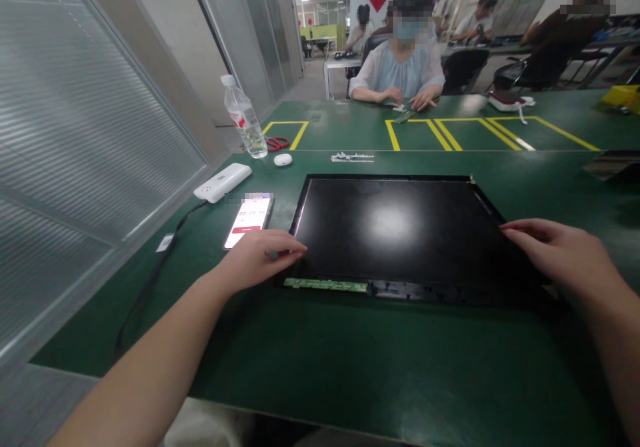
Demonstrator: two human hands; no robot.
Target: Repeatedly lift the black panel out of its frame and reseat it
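Observation:
A black LCD screen panel (395, 227) lies flat on the green table, its dark face up with a bright reflection in the middle. Along its near edge runs a narrow green circuit board (325, 285), left of a black strip. My left hand (260, 257) has thumb and fingers pinched together at the panel's left edge. At the right edge, my right hand (555, 247) closes in a similar pinch, its fingertips on the border. How much of the rim sits between the fingertips is hard to see.
Left of the panel lie a lit phone (249, 220), a white power bank (223, 183) with a black cable, and a white earbud case (283, 160). A water bottle (245, 120) and red-handled scissors (277, 143) stand behind. Opposite sits a masked person (403, 67) handling small parts.

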